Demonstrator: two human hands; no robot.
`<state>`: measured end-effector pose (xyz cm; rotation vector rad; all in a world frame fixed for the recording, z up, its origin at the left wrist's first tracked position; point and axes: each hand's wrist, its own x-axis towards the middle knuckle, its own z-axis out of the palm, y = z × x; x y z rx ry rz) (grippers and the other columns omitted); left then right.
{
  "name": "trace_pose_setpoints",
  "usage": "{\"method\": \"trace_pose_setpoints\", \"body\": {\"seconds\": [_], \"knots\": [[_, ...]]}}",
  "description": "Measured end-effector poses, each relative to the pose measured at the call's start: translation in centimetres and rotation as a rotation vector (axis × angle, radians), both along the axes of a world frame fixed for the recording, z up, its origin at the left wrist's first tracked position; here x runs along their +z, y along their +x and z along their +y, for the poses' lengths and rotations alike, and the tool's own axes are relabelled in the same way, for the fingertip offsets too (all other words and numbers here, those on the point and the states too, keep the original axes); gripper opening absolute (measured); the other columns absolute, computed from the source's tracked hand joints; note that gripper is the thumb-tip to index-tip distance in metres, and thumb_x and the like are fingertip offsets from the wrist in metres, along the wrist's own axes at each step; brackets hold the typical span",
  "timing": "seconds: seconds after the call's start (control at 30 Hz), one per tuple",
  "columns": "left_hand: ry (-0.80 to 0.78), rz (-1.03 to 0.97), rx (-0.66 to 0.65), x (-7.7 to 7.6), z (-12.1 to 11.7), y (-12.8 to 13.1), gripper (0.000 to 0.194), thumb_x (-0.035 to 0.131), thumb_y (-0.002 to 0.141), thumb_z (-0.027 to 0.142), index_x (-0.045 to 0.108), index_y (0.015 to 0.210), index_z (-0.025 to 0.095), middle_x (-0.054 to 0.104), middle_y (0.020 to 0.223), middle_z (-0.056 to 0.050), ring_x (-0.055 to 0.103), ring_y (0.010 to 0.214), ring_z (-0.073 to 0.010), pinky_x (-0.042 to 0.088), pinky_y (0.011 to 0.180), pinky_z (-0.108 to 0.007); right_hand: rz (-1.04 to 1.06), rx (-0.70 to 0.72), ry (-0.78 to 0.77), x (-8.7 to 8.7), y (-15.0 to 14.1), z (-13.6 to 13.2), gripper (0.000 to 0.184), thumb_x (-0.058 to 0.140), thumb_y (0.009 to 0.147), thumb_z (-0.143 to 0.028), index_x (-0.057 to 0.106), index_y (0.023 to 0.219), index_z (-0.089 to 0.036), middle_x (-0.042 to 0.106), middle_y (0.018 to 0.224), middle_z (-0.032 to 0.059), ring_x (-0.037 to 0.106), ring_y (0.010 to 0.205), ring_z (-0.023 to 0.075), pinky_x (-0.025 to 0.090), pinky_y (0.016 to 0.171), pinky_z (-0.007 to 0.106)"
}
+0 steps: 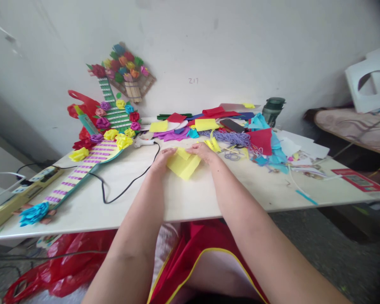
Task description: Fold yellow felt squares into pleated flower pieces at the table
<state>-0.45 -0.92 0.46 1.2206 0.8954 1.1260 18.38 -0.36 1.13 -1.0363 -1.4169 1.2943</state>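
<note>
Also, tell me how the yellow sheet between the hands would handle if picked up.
The yellow sheet looks thin and papery, so it is probably very light. It would likely bend rather than stay flat, as part of its top edge is folded over. That fold suggests it may crease easily too.

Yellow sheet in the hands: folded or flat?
Partly folded: the yellow sheet has a smaller flap lying over its top edge, between the left hand and right hand.
</note>
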Motion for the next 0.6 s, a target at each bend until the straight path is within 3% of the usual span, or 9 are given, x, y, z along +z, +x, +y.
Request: {"method": "trace_pose_setpoints", "body": {"seconds": [0.23,0.6], "knots": [[-0.026,0.161,-0.036,0.36,-0.56,0.02,0.036,0.079,0.052,0.041,0.061,0.069,0.015,0.065,0.059,-0.002,0.058,0.050,-0.0142,0.043,0.049,-0.024,-0.023,0.024,0.019,-0.02,-0.54,-0.08,0.024,0.080,0.054,-0.033,0.064,0.057,-0.015,0.061,0.051,-0.0020,0.053,0.047,0.0104,0.041,0.049,0.022],[-0.003,0.255,-0.004,0.45,-0.64,0.16,0.035,0.080,0.051,0.039,0.059,0.067,0.016,0.062,0.057,0.001,0.056,0.049,-0.0130,0.041,0.047,-0.023,-0.052,0.011,-0.002,0.43,-0.59,-0.72,0.022,0.079,0.057,-0.030,0.064,0.056,-0.015,0.062,0.052,-0.0013,0.055,0.049,0.0113,0.042,0.049,0.023]]}}
